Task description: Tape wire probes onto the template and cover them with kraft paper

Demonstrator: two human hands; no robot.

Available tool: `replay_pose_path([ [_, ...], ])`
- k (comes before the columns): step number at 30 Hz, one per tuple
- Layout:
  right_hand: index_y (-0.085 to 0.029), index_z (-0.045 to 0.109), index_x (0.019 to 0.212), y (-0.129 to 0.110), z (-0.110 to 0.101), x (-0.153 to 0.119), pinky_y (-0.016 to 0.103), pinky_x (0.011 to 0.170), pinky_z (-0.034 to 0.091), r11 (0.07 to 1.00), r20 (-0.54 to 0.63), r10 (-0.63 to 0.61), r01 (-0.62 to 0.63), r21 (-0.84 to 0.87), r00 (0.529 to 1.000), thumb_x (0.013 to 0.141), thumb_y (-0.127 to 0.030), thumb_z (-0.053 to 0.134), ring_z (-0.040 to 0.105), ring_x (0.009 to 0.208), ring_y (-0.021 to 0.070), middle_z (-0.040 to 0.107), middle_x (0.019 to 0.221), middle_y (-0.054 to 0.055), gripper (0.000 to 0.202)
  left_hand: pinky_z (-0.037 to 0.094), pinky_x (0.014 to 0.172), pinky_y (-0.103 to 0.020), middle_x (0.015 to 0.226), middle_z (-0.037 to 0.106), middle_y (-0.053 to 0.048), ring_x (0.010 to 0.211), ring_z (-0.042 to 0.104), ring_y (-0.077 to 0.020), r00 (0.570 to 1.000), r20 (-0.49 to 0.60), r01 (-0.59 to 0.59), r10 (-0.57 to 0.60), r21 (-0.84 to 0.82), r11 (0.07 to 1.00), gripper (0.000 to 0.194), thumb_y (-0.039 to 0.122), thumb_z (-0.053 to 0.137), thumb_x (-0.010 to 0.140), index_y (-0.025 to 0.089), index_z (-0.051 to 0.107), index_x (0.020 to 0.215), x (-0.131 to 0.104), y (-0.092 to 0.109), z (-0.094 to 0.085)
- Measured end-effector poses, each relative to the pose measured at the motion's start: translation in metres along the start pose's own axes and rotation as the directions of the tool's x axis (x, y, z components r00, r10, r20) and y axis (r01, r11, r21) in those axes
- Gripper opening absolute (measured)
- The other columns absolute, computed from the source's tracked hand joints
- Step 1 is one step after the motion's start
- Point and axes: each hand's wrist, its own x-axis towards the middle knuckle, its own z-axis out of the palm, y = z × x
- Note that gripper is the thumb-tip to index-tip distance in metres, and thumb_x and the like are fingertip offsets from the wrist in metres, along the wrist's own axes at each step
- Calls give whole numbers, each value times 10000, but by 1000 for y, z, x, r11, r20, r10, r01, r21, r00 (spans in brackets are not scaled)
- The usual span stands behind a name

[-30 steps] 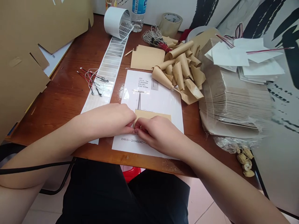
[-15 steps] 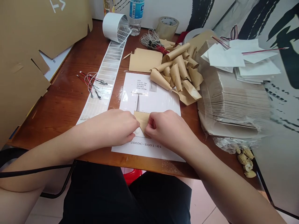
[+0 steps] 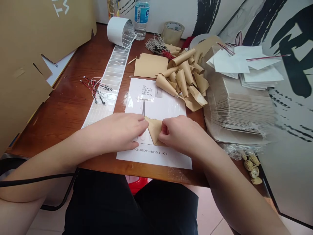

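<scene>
The right hand (image 3: 177, 130) is clenched on the brown paper (image 3: 153, 127) between both hands, seemingly so it can be steadied, its far-left corner being met by the loosely spread left hand (image 3: 128, 129).

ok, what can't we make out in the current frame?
Head view:
- Right hand: its own curled fingers hide whether the tips pinch or just press the brown paper.
- Printed code: its start is covered by the left hand.
- Small text block: too small to read.
- Water bottle: top cut off by the upper edge.
</scene>
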Motion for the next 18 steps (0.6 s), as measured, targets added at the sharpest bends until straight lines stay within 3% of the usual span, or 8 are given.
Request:
replay_pose_path([
  [3, -213, 619, 639, 1, 0, 0, 318, 540, 293, 999, 4, -20, 20, 49, 1000, 801, -237, 543, 483, 552, 172, 662, 675, 70, 181, 460, 870, -337, 1228, 633, -97, 1102, 614, -268, 997, -75, 18, -16, 28, 999, 434, 351, 786, 832, 157, 618, 1182, 0, -5, 1],
  [5, -215, 601, 624, 2, 1, -1, 319, 544, 299, 996, 1, -21, 21, 90, 1000, 799, -237, 556, 495, 561, 178, 663, 672, 72, 182, 454, 954, -344, 1341, 601, -124, 1211, 584, -282, 996, -86, 10, -9, 16, 1000, 500, 382, 774, 855, 147, 599, 1260, 0, -7, 1],
  [10, -219, 576, 650, 6, 6, -2, 311, 570, 330, 976, -15, 6, -3, 218, 1000, 835, -252, 572, 554, 629, 193, 689, 730, 70, 188, 452, 1004, -345, 1397, 596, -143, 1256, 584, -275, 996, -86, 9, -10, -17, 1000, 417, 434, 628, 973, 138, 636, 1267, 3, -10, 0],
  [14, -218, 596, 733, 9, 9, -5, 302, 621, 363, 919, -86, -1, 35, 393, 996, 923, -289, 529, 593, 688, 190, 703, 761, 50, 214, 464, 1005, -371, 1317, 642, -133, 1197, 620, -272, 993, -117, 24, -24, -8, 1000, 334, 318, 512, 1025, 132, 674, 1251, 6, -12, 0],
  [18, -216, 620, 752, 4, 8, -4, 300, 646, 381, 847, -114, -16, 74, 526, 993, 994, -453, 493, 617, 743, 193, 721, 782, 47, 362, 480, 984, -387, 1232, 670, -120, 1129, 642, -262, 986, -169, -2, -4, -34, 999, 369, 227, 400, 1036, 140, 706, 1223, 9, -15, 4],
])
